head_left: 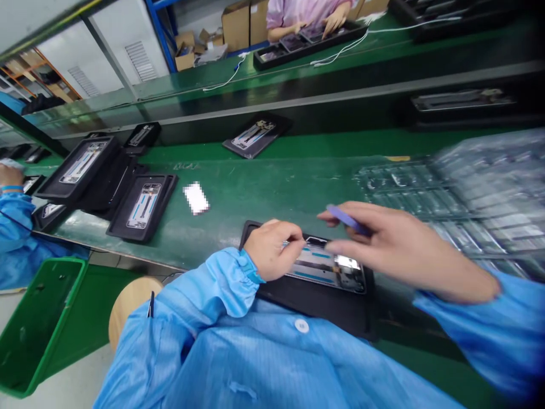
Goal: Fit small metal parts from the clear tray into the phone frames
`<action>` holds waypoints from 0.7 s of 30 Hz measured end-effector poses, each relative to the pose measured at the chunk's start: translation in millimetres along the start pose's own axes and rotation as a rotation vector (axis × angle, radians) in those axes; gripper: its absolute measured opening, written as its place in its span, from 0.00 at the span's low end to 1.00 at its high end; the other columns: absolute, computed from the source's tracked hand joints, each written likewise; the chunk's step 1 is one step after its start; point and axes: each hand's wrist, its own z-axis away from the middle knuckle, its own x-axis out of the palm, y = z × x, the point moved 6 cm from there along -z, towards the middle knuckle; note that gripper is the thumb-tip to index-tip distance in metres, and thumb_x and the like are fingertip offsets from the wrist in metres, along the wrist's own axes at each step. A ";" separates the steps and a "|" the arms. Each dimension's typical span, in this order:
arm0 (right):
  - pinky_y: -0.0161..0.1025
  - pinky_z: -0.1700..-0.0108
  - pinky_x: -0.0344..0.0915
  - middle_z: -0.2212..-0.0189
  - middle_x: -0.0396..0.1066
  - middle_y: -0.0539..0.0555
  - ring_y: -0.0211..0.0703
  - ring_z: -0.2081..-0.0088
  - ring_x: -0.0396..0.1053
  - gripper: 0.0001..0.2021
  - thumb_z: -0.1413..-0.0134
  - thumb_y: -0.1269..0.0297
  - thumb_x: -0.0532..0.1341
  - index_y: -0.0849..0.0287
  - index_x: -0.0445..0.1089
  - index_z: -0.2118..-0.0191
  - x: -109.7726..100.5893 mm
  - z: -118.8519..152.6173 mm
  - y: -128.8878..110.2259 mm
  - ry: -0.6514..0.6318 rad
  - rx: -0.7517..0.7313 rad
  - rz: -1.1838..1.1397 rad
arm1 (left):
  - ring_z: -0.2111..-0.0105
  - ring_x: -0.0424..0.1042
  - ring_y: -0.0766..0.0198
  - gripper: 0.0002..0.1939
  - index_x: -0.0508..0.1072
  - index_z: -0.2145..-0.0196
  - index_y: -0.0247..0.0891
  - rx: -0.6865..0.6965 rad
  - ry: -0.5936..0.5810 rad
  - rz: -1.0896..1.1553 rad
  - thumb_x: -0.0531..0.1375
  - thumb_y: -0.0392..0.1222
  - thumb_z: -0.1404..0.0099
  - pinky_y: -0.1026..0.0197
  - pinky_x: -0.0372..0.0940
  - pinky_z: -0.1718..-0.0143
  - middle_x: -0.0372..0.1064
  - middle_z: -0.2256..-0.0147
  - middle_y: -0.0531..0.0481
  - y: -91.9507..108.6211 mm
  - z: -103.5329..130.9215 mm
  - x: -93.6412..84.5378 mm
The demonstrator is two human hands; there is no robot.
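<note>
In front of me a phone frame (327, 264) with blue strips and exposed inner parts lies in a black foam tray (315, 309). My left hand (272, 250) is over the frame's left end, thumb and fingertips pinched together; whether anything is between them I cannot make out. Above the frame's right part is my right hand (395, 244), slightly blurred. It grips a slim purple tool (348, 220) that points up and to the left; its exact kind is unclear.
Clear plastic blister trays (481, 193) lie at the right. More phone frames rest in black trays at left, such as this tray (164, 218), and another tray (272, 139) sits behind. A green bin (63, 318) and stool (123, 309) stand lower left. Co-workers sit left and opposite.
</note>
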 end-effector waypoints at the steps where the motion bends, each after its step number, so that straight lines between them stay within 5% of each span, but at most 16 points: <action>1: 0.46 0.61 0.77 0.52 0.84 0.60 0.54 0.59 0.81 0.28 0.36 0.35 0.69 0.53 0.83 0.44 -1.0 10.4 -4.9 0.081 -0.064 0.054 | 0.57 0.81 0.58 0.05 0.79 0.58 0.42 -0.019 -0.031 -0.007 0.64 0.43 0.23 0.57 0.77 0.49 0.83 0.61 0.49 0.8 0.3 3.7; 4: 0.50 0.50 0.80 0.50 0.84 0.57 0.55 0.54 0.83 0.15 0.28 0.49 0.66 0.47 0.83 0.45 6.4 35.5 -15.6 0.162 -0.180 0.129 | 0.55 0.81 0.58 0.06 0.78 0.55 0.42 -0.026 -0.130 0.008 0.64 0.45 0.23 0.56 0.77 0.47 0.82 0.60 0.49 6.0 -0.1 15.3; 7: 0.47 0.52 0.80 0.54 0.85 0.52 0.51 0.57 0.84 0.12 0.24 0.60 0.60 0.44 0.83 0.49 11.7 45.4 -18.2 0.152 -0.201 0.132 | 0.55 0.81 0.57 0.07 0.76 0.54 0.42 -0.044 -0.175 0.031 0.63 0.46 0.22 0.56 0.77 0.47 0.82 0.59 0.48 9.4 -0.5 22.4; 16: 0.46 0.56 0.79 0.55 0.85 0.53 0.49 0.58 0.83 0.15 0.28 0.69 0.60 0.46 0.82 0.49 12.4 50.6 -11.4 0.105 -0.200 0.191 | 0.53 0.81 0.55 0.09 0.75 0.48 0.43 -0.068 -0.200 0.054 0.62 0.46 0.21 0.53 0.77 0.46 0.83 0.56 0.47 12.4 2.7 30.7; 21: 0.46 0.65 0.73 0.54 0.84 0.59 0.52 0.62 0.81 0.15 0.30 0.73 0.58 0.54 0.81 0.50 22.3 65.9 8.4 0.099 -0.331 0.495 | 0.46 0.77 0.48 0.15 0.75 0.42 0.39 0.001 -0.192 -0.089 0.62 0.46 0.21 0.44 0.72 0.38 0.81 0.47 0.39 1.5 7.5 29.0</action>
